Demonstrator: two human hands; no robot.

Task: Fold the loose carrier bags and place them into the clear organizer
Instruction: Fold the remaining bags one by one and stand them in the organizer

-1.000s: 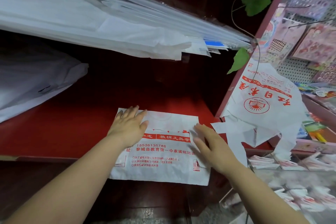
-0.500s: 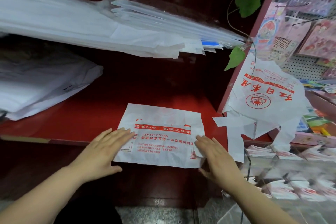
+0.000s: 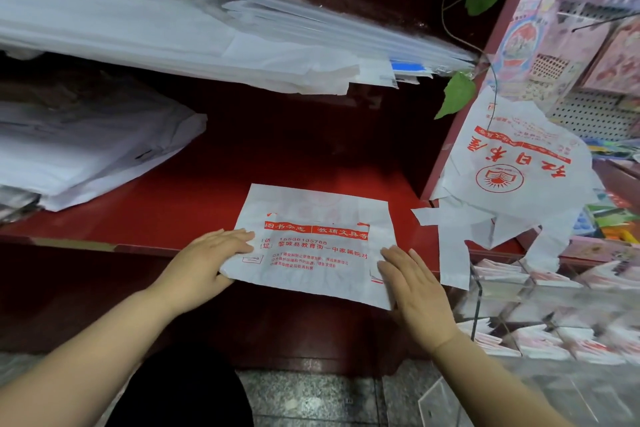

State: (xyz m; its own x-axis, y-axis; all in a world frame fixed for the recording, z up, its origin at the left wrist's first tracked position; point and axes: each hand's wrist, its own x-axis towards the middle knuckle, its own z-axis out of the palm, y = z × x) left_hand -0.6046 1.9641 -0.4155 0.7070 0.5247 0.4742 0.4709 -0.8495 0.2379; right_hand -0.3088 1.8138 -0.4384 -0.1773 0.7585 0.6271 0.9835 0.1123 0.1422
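While it lies flat overhanging the shelf (image 3: 156, 211), the white carrier bag (image 3: 313, 255) shows red print. Left hand (image 3: 211, 260) and right hand (image 3: 415, 291) press its sides, fingers straight.

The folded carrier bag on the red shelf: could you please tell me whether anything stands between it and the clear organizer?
Yes. A handle strip of the loose bag hanging at the right dangles between the folded bag and the clear organizer. The left hand and right hand rest on the folded bag.
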